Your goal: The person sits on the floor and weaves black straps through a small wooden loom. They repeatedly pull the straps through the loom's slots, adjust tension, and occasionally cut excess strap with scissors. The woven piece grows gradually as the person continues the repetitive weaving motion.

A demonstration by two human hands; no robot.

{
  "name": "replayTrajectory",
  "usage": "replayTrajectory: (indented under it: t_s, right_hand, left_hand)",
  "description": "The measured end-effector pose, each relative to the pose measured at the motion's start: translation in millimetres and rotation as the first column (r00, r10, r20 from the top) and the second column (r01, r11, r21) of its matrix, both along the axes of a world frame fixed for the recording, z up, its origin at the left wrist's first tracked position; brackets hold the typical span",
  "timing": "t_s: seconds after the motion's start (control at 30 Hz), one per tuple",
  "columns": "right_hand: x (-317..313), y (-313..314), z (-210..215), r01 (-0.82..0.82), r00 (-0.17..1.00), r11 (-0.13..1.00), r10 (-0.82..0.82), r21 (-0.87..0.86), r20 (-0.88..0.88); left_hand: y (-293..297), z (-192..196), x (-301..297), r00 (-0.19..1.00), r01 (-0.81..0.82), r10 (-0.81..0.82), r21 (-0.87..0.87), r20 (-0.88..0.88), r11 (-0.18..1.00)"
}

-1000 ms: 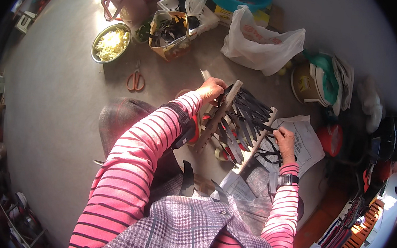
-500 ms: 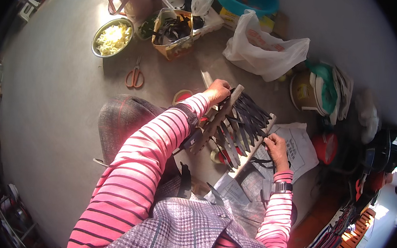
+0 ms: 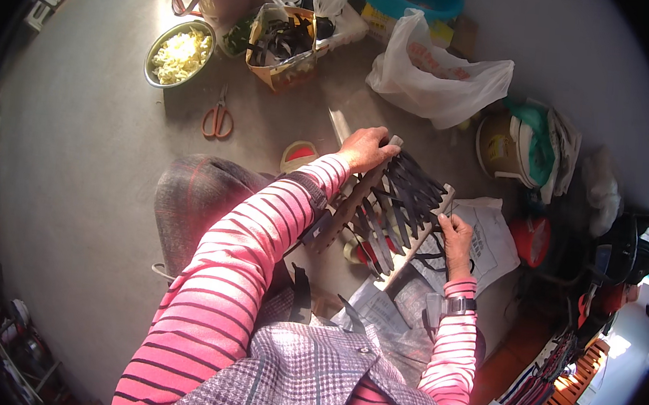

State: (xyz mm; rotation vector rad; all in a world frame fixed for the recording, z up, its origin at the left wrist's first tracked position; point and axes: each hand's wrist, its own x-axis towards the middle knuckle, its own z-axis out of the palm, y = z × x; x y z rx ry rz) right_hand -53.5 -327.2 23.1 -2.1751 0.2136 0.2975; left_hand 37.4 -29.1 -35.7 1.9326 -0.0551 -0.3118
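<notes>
A wooden frame with black straps woven across it stands over my lap, its two rails tilted. My left hand (image 3: 367, 151) is closed over the upper end of the left wooden rail (image 3: 364, 187). Between the rails the black straps (image 3: 407, 183) cross in a dense lattice, with gaps toward the near end. Beside the right wooden rail (image 3: 410, 252), my right hand (image 3: 456, 241) is closed, fingers pinched on a loose black strap (image 3: 433, 258) that hangs in a loop below. The pinched end itself is mostly hidden by the fingers.
Orange-handled scissors (image 3: 217, 118) and a bowl of pale yellow pieces (image 3: 151, 74) are on the floor at left. A box of black strips (image 3: 281, 75), a white plastic bag (image 3: 435, 89) and a blue basin (image 3: 411, 11) stand beyond. A bucket (image 3: 499, 148) and printed paper (image 3: 491, 240) are at right.
My left hand has shifted slightly right, further over the end of the left rail. My right hand stays by the right rail, its fingers moved a little.
</notes>
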Motion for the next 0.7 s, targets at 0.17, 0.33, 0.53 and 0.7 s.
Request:
replayTrajectory:
  t_s: [0.17,0.33,0.53,0.7]
  right_hand:
    - [-1,2,-2,0.023,0.967,0.959,0.05,-0.281,0.25]
    - [-2,-16,-7,0.083,0.971,0.885,0.031,-0.458,0.237]
    - [-1,-24,-17,0.021,0.962,0.857,0.122,-0.514,0.243]
    - [-3,-17,-10,0.047,0.972,0.884,0.067,-0.464,0.225]
  left_hand:
    - [-1,7,-5,0.976,0.016,-0.05,0.158,0.213,0.987]
    - [2,11,-3,0.985,0.084,-0.116,0.236,0.126,0.968]
    - [-1,7,-3,0.993,0.013,-0.036,0.193,0.113,0.981]
    - [8,-4,-7,0.935,-0.22,0.165,-0.15,-0.313,0.964]
